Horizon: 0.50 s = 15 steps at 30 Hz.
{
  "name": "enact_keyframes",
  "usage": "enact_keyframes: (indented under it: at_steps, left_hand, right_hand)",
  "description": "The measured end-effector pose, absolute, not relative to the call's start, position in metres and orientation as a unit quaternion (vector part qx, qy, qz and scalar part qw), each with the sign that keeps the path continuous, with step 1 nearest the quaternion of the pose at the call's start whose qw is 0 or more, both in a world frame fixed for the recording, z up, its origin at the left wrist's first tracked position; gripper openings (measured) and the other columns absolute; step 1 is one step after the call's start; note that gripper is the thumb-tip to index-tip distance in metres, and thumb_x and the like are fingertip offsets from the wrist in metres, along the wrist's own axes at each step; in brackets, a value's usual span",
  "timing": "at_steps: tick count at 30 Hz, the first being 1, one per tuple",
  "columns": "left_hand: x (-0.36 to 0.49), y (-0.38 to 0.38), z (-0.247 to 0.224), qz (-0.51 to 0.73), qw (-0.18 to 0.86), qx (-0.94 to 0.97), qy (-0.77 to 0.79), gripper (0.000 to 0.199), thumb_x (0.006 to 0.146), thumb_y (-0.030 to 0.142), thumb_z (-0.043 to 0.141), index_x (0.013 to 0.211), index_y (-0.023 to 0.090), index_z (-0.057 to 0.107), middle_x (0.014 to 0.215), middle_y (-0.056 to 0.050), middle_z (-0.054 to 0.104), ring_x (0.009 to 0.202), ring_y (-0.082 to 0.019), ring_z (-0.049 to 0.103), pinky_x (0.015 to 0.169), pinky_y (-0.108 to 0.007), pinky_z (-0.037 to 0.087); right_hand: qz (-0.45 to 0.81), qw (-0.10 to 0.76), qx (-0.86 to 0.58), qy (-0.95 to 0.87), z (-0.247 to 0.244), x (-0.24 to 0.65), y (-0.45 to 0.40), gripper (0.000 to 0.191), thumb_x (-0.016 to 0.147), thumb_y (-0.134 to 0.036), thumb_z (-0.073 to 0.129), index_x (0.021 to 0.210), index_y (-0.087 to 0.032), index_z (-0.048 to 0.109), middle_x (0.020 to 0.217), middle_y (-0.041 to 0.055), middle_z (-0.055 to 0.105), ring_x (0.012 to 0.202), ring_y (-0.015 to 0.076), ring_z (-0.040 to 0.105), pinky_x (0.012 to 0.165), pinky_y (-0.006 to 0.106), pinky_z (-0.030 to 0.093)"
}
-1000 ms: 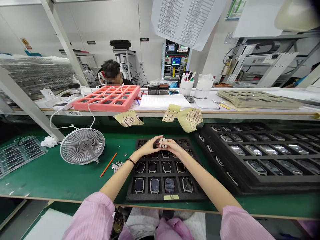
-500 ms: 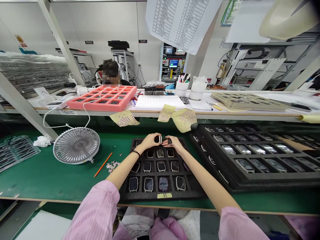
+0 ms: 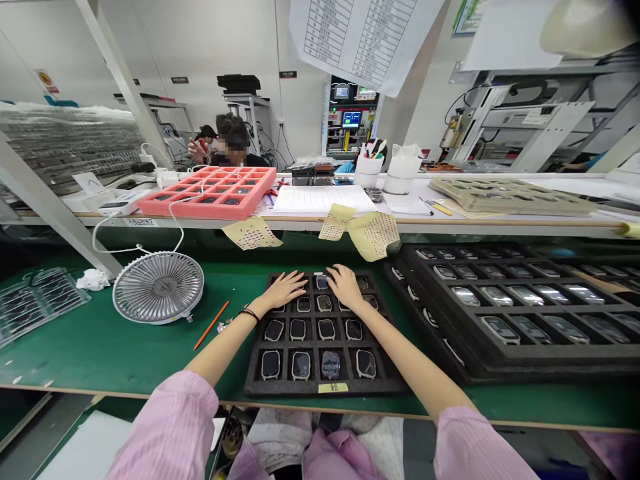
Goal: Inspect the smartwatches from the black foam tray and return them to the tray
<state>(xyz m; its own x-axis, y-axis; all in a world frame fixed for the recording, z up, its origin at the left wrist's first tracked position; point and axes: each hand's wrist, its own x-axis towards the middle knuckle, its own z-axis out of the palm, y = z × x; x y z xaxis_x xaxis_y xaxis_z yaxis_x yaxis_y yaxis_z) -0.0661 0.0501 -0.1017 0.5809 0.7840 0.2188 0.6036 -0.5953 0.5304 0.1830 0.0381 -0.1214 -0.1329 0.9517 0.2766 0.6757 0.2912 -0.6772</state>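
Note:
A black foam tray (image 3: 311,387) lies in front of me, with smartwatch cases in its square compartments. My left hand (image 3: 286,291) rests over the tray's back left part, palm down, fingers spread and nothing visible in them. My right hand (image 3: 345,288) is over the back row, fingers apart and slightly bent. Its fingertips are beside a watch case (image 3: 322,283) in a back compartment; whether they touch it I cannot tell. Nearer me, a watch case with a patterned, bluish face (image 3: 331,365) sits in the front row above a yellow label (image 3: 333,387).
To the right stand stacked black foam trays (image 3: 500,357) of watch cases. A grey fan (image 3: 159,287), an orange stick (image 3: 211,325) and small scraps (image 3: 224,325) lie left. A shelf (image 3: 300,223) with a pink tray (image 3: 200,208) crosses behind; a person (image 3: 233,143) sits beyond.
Both hands have come apart and lowered to the tray. The watch case held up between them and the dark piece in the right fingers are no longer held; a watch case shows in the back row.

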Motion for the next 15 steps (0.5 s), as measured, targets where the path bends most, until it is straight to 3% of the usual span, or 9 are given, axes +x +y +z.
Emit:
enact_keyframes:
  at_steps: [3,7,15]
  left_hand:
    - [-0.064,0.046,-0.102,0.231,0.192,0.865,0.401,0.035,0.09,0.041,0.052,0.119,0.026,0.066,0.134,-0.007,0.061,0.132,-0.024,0.047,0.114,-0.04,0.025]
    - [-0.033,0.054,-0.083,0.253,0.163,0.874,0.382,0.036,0.096,0.034,0.041,0.118,0.019,0.065,0.127,-0.013,0.062,0.122,-0.027,0.052,0.109,-0.041,0.033]
    - [0.098,0.068,-0.061,0.138,0.147,0.944,0.26,0.024,0.084,0.014,0.058,0.105,0.019,0.069,0.113,-0.009,0.068,0.108,-0.023,0.06,0.096,-0.031,0.045]
  right_hand:
    - [0.187,0.307,-0.521,-0.774,-0.121,0.176,0.034,0.043,0.092,-0.032,0.051,0.132,-0.02,0.057,0.145,0.0119,0.05,0.14,0.0269,0.037,0.119,0.049,0.015]
    - [0.174,0.268,-0.496,-0.807,-0.116,0.17,0.023,0.041,0.094,-0.031,0.047,0.129,-0.015,0.059,0.139,0.0151,0.056,0.138,0.0277,0.041,0.118,0.05,0.018]
    - [0.154,0.242,-0.4,-0.87,-0.102,0.152,-0.04,0.039,0.096,-0.033,0.049,0.13,-0.017,0.057,0.138,0.0146,0.056,0.133,0.0287,0.046,0.112,0.046,0.033]
